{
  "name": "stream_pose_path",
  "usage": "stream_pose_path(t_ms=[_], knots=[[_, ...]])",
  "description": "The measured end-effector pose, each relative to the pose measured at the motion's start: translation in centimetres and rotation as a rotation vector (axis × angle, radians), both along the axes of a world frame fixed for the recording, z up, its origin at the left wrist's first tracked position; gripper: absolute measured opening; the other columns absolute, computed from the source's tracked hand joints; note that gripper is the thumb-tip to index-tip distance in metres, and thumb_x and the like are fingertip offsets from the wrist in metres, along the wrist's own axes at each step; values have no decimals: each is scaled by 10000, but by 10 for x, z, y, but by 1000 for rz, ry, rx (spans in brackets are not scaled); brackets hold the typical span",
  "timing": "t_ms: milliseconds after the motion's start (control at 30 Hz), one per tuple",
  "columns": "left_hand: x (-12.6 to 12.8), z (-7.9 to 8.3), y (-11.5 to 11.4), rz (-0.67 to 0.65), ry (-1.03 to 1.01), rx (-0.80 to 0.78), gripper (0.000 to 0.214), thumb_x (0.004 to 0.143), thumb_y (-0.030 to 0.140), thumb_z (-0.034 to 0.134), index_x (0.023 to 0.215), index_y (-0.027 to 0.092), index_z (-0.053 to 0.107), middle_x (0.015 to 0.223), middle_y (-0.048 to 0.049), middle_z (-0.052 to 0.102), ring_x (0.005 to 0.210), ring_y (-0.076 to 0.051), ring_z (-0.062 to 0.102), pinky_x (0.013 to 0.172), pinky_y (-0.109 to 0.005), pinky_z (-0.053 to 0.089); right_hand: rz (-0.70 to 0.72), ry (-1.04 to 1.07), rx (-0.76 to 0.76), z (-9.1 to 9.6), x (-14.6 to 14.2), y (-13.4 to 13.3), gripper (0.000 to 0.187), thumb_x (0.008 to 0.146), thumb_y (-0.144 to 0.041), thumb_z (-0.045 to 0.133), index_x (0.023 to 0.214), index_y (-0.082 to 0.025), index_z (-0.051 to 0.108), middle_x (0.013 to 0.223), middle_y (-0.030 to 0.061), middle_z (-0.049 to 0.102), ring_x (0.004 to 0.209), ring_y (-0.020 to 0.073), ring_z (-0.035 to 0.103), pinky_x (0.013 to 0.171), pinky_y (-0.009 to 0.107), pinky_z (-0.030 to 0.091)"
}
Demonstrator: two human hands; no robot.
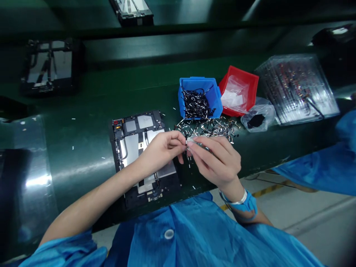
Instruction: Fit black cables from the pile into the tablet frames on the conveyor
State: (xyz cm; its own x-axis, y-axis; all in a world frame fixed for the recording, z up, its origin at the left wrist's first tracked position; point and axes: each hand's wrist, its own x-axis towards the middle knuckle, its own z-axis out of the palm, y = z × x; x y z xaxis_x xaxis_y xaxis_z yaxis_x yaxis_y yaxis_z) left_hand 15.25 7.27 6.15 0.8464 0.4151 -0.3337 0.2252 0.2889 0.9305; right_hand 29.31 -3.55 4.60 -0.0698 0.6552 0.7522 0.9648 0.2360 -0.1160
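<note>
My left hand (167, 145) and my right hand (218, 159) meet fingertip to fingertip above the bench. Both are closed in a pinch around a small black-and-silver part (187, 141), mostly covered by the fingers; its exact kind does not show. Under my left forearm lies an opened tablet-like device (130, 146), with silver panels, a black frame and cables. Just beyond the fingertips is a loose pile of small black and silver pieces (219, 128). Behind it stands a blue bin (215, 98) filled with thin black pieces with pale ends (196, 104).
A red bin (251, 89) holds clear plastic bags. Beside it are a bag with black contents (256, 120) and stacked clear trays (300, 89). Another device (50, 66) sits at far left, one more (133, 11) at the back. A co-worker's blue sleeve (322, 167) shows at right.
</note>
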Motion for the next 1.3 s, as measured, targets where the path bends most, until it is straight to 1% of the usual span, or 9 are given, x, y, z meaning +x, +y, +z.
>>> stream_pose_path(t_ms=[133, 333, 467, 600, 733, 933, 1033, 1200, 1300], knots=[[0, -2, -4, 17, 18, 135, 88, 824, 91, 533, 781, 157, 571, 607, 27, 627, 564, -92, 615, 593, -201, 475, 38, 6, -25, -3, 0, 4, 161, 817, -100, 645, 911, -225, 684, 854, 40, 745, 755, 171, 666, 630, 309, 586], [0, -5, -9, 49, 18, 256, 149, 782, 55, 563, 854, 157, 644, 718, 4, 650, 649, -110, 605, 599, -218, 468, 17, 30, -17, -6, -1, 4, 162, 792, -76, 668, 912, -184, 672, 827, 70, 741, 755, 181, 669, 648, 316, 588], [2, -8, -9, 69, 48, 226, 119, 783, 119, 617, 888, 153, 661, 780, -19, 668, 733, -136, 619, 621, -232, 469, -11, 69, -12, -8, -3, 3, 156, 791, -77, 666, 908, -180, 669, 803, 66, 741, 729, 173, 669, 632, 301, 581], [4, -13, -11, 94, 0, 171, 132, 756, 121, 647, 875, 162, 608, 826, -14, 659, 815, -149, 636, 595, -205, 461, -22, 251, -20, -13, -9, 4, 169, 787, -64, 666, 908, -182, 660, 807, 60, 741, 721, 169, 671, 633, 307, 572], [2, -16, -15, 85, -74, 222, 98, 811, 85, 566, 853, 173, 569, 744, 19, 654, 713, -112, 638, 603, -194, 470, -18, 406, -20, -14, -16, 5, 225, 802, -62, 645, 960, -222, 644, 832, 31, 725, 741, 158, 668, 651, 325, 560], [0, -17, -19, 105, -91, 454, 258, 816, 19, 518, 948, 191, 658, 795, 21, 704, 685, -94, 636, 626, -191, 479, -35, 479, 9, -16, -17, 2, 290, 780, -28, 655, 965, -251, 656, 847, 18, 684, 778, 160, 636, 678, 351, 536], [0, -16, -19, 106, -58, 400, 248, 817, 40, 532, 961, 186, 672, 762, 17, 704, 640, -91, 625, 594, -187, 477, -31, 575, -18, -17, -16, 1, 266, 792, -45, 654, 944, -263, 664, 836, 0, 677, 762, 151, 629, 658, 342, 531], [3, -14, -15, 105, -4, 135, 142, 810, 81, 563, 893, 135, 664, 616, 19, 645, 510, -75, 562, 527, -179, 467, -58, 729, -46, -18, -16, 1, 214, 795, -78, 674, 898, -266, 671, 795, -25, 684, 725, 134, 621, 630, 314, 520], [4, -13, -13, 113, -14, 71, 115, 807, 96, 571, 864, 124, 667, 582, 19, 618, 490, -69, 533, 507, -174, 446, -77, 708, -53, -18, -13, 1, 208, 793, -88, 681, 905, -263, 672, 799, -19, 702, 738, 139, 636, 642, 316, 527]])
